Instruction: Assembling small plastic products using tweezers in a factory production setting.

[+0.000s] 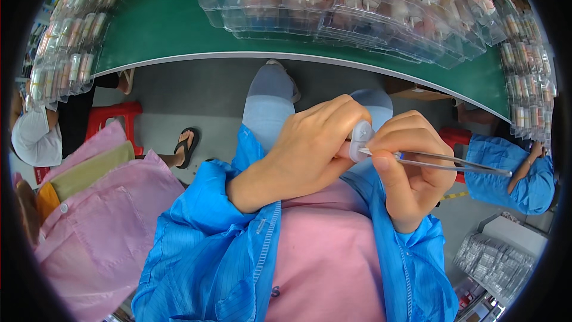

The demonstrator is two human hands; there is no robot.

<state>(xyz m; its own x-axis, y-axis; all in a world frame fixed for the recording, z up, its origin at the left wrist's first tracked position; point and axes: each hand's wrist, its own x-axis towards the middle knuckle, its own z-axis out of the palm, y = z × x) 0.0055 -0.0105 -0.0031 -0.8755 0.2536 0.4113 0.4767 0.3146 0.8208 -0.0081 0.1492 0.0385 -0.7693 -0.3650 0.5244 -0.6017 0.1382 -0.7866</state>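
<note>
Above my lap, my left hand (313, 146) is closed around a small pale white plastic piece (361, 137) with two rounded lobes. One lobe carries a small cross-shaped mark; the lower part of the piece is hidden by my fingers. My right hand (417, 164) pinches a pair of metal tweezers (471, 165), whose back end points out to the right. The tweezers' tips reach the lower lobe of the piece. Whether they grip anything there is too small to tell.
Ahead is a green table (155, 18) with stacked clear plastic trays (333, 18) of pinkish items. More filled trays (68, 42) line the left. A person in pink (113, 214) sits left, another in blue (506, 173) right. A box of clear packs (494, 259) stands lower right.
</note>
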